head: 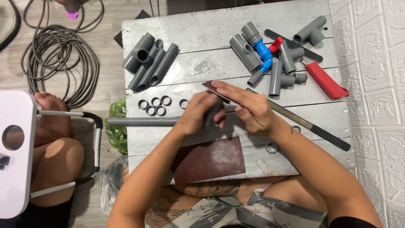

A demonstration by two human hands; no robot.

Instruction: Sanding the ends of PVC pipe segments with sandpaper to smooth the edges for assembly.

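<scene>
Between your two hands, over the middle of the surface [198,29], sits the long grey pipe [141,122], its free end running out past your left hand [197,114]. It looks stiff, light and smooth, so likely slippery; grip it close to the worked end. Your left hand is curled shut around it. Your right hand [249,110] pinches a strip of dark sandpaper [211,85] against the pipe, fingers mostly closed. Just below your hands lies a larger sandpaper sheet [209,159].
</scene>
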